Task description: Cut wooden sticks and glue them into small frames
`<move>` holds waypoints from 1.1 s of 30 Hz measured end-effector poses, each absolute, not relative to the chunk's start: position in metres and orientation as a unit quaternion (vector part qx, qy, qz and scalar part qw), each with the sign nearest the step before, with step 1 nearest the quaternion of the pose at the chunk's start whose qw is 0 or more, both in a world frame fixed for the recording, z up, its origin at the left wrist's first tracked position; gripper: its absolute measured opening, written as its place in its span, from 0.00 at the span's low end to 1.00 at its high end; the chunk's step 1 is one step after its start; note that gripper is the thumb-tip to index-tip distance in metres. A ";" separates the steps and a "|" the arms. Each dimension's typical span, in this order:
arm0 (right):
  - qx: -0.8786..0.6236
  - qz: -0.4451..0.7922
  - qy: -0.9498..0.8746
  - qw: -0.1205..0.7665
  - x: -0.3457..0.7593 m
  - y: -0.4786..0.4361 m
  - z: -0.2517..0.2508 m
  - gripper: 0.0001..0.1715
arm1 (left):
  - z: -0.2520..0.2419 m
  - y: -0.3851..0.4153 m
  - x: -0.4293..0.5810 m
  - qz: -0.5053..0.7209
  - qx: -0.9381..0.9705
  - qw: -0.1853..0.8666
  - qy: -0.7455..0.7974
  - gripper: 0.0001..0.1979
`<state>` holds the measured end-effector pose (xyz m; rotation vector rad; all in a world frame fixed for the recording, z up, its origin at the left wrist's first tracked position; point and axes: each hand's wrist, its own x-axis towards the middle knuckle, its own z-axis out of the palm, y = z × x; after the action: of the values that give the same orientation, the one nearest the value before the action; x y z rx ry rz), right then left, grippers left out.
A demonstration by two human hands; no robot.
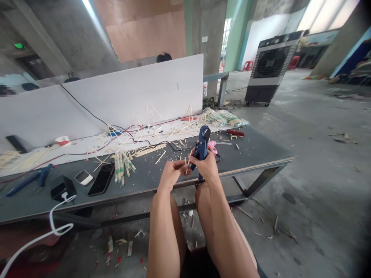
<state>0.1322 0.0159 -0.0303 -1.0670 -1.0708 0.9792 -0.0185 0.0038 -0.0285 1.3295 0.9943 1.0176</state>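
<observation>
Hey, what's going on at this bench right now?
A person sits at a dark workbench, gripping a blue hot glue gun in the right hand. The left hand pinches a few thin wooden sticks right beside it. A bundle of wooden sticks lies on the bench, and a pink glue gun sits just beyond the hands. Small stick frames stand on a white board farther back.
</observation>
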 end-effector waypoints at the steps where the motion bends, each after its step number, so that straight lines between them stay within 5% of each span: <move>1: -0.458 0.422 -0.465 0.629 0.132 0.015 -0.030 0.17 | -0.028 0.004 -0.019 0.432 0.561 0.560 0.431 0.21; 33: -0.447 0.433 -0.460 0.634 0.135 0.009 -0.025 0.21 | -0.025 0.003 -0.020 0.447 0.515 0.572 0.457 0.20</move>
<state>0.1354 0.0086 -0.0251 -1.0210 -1.0520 0.9890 -0.0205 0.0031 -0.0248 1.2068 1.0712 1.0481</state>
